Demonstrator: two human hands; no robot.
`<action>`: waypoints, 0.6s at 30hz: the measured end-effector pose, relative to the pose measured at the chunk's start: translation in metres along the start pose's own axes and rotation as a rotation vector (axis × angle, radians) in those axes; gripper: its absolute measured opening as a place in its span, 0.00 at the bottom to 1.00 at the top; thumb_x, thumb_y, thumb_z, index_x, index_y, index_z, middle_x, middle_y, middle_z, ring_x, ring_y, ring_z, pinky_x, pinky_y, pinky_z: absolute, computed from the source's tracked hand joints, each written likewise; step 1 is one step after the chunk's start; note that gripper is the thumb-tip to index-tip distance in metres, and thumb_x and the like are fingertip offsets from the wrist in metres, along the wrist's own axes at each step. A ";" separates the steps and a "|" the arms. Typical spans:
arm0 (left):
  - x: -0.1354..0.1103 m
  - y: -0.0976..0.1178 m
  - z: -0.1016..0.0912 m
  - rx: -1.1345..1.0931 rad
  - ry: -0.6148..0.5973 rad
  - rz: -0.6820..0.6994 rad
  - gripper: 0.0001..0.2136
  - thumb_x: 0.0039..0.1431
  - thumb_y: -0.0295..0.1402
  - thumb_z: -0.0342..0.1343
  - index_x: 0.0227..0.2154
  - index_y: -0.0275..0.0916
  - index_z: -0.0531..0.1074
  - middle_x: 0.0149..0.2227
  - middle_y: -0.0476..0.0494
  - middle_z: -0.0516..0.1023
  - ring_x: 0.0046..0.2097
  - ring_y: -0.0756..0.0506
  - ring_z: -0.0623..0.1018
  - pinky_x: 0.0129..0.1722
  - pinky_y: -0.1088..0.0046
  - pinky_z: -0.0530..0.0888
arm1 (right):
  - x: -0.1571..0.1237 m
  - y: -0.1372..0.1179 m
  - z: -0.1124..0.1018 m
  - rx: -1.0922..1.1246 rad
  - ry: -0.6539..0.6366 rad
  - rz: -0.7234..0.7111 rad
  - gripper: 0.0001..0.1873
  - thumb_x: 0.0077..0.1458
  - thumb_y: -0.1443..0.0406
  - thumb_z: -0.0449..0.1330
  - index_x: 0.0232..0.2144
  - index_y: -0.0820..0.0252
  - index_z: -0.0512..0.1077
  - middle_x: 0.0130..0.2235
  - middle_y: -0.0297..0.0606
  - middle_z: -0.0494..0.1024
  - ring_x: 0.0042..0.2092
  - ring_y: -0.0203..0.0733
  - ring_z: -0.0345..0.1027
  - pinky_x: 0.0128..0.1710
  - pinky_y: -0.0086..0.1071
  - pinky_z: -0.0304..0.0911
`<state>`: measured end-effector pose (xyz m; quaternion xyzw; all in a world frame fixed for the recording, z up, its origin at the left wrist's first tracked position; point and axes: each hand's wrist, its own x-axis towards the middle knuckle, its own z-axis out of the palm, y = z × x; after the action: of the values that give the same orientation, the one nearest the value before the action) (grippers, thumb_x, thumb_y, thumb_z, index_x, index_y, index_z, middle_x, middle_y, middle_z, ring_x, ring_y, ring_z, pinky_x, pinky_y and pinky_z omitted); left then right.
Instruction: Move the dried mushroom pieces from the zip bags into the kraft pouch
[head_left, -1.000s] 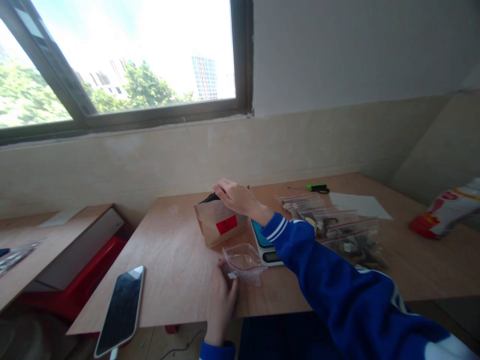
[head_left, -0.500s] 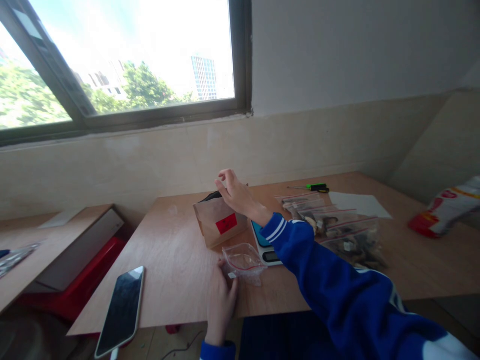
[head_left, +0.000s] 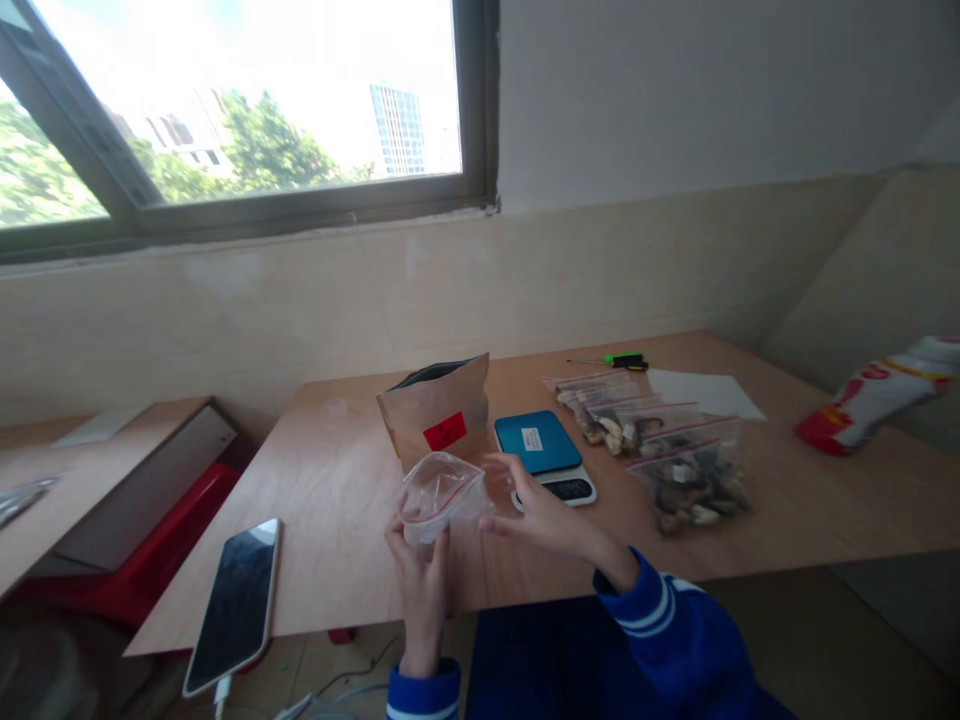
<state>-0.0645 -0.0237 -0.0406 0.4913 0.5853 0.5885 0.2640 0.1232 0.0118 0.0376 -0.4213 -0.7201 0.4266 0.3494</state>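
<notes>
My left hand (head_left: 420, 570) grips a clear zip-lock bag (head_left: 442, 490) with a red seal line, held upright with its mouth gaping. Nothing shows inside it. Beside the bag's right edge, my right hand (head_left: 536, 510) has its fingers and thumb apart and holds nothing; whether a fingertip touches the plastic I cannot tell. Behind the bag stands a brown paper pouch (head_left: 420, 420) with a red label, its top open and dark inside. A digital scale (head_left: 540, 445) with a blue platform lies just beyond my right hand.
Several filled zip-lock bags (head_left: 697, 490) of dried brownish pieces, perhaps mushrooms, lie right of the scale. Behind them are a green-and-black screwdriver (head_left: 619, 360) and white paper (head_left: 709, 392). A red-and-white bottle (head_left: 874, 400) is at far right. A phone (head_left: 232, 605) overhangs the left table edge.
My right hand has come down from above the paper pouch to beside the clear bag. My left hand has raised that bag upright, off the tabletop. The scale is now uncovered to view.
</notes>
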 end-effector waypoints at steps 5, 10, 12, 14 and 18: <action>-0.003 0.013 -0.005 -0.132 -0.178 -0.010 0.26 0.54 0.45 0.58 0.51 0.39 0.56 0.55 0.34 0.66 0.59 0.39 0.68 0.57 0.58 0.65 | -0.006 0.011 0.015 0.261 0.091 0.029 0.21 0.53 0.52 0.62 0.44 0.54 0.67 0.47 0.41 0.74 0.49 0.46 0.70 0.49 0.40 0.66; 0.005 0.022 -0.013 -0.246 -0.089 -0.157 0.23 0.55 0.51 0.54 0.46 0.39 0.68 0.44 0.40 0.76 0.47 0.41 0.76 0.48 0.64 0.72 | -0.009 0.024 0.013 0.388 0.150 0.101 0.26 0.48 0.48 0.64 0.43 0.57 0.68 0.39 0.39 0.76 0.41 0.45 0.72 0.42 0.38 0.68; 0.009 0.027 -0.015 -0.226 -0.110 -0.188 0.21 0.50 0.51 0.58 0.38 0.38 0.73 0.39 0.42 0.79 0.45 0.41 0.76 0.46 0.65 0.72 | -0.013 0.027 0.013 0.359 0.128 0.131 0.26 0.48 0.47 0.64 0.41 0.59 0.70 0.35 0.38 0.76 0.36 0.42 0.71 0.37 0.35 0.68; 0.011 0.030 -0.017 -0.223 -0.105 -0.218 0.20 0.48 0.51 0.59 0.33 0.37 0.75 0.36 0.43 0.79 0.44 0.41 0.76 0.45 0.67 0.72 | -0.016 0.026 0.013 0.360 0.114 0.145 0.25 0.48 0.47 0.64 0.39 0.61 0.71 0.34 0.37 0.75 0.33 0.38 0.68 0.31 0.31 0.66; 0.015 0.031 -0.021 -0.269 0.009 -0.341 0.19 0.47 0.49 0.60 0.31 0.36 0.75 0.32 0.45 0.78 0.38 0.44 0.76 0.37 0.71 0.72 | -0.023 0.023 0.011 0.392 0.064 0.163 0.25 0.47 0.46 0.63 0.32 0.62 0.71 0.29 0.34 0.71 0.26 0.33 0.62 0.20 0.25 0.58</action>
<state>-0.0810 -0.0251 -0.0039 0.3430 0.5774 0.6101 0.4204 0.1301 -0.0057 0.0093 -0.4156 -0.5755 0.5715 0.4117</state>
